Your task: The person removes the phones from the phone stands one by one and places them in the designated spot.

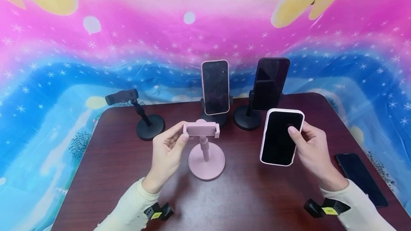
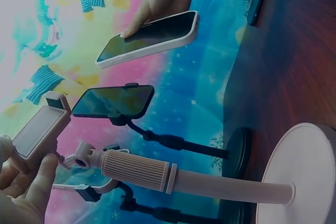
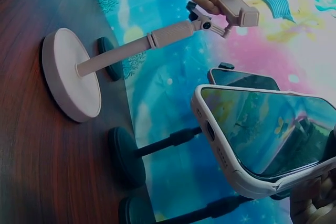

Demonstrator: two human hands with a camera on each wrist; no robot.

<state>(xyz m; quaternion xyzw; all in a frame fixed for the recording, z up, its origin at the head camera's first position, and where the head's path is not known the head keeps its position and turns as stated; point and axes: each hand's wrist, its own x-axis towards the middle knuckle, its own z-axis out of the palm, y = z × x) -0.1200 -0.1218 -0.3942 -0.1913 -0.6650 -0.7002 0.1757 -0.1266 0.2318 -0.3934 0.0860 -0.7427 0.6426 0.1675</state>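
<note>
My left hand [image 1: 167, 154] pinches the left end of the clamp on a pink phone stand [image 1: 206, 161], thumb in front and fingers behind. The stand is upright on its round base, its clamp holding no phone. In the left wrist view the ribbed stem of the pink stand [image 2: 135, 170] shows close up. To the right, my right hand [image 1: 313, 149] grips a phone in a white case [image 1: 280, 138] by its right edge, thumb over the dark screen. The phone is raised above the table, apart from the stand. The right wrist view shows the white-cased phone [image 3: 268, 129] from its port end.
Behind, two black stands hold a pale-edged phone [image 1: 215, 87] and a dark phone [image 1: 270, 84]. A black stand [image 1: 150, 127] without a phone stands at the left. Another dark phone [image 1: 361, 179] lies flat by the right edge of the brown table [image 1: 244, 199]. A patterned cloth [image 1: 154, 45] hangs behind.
</note>
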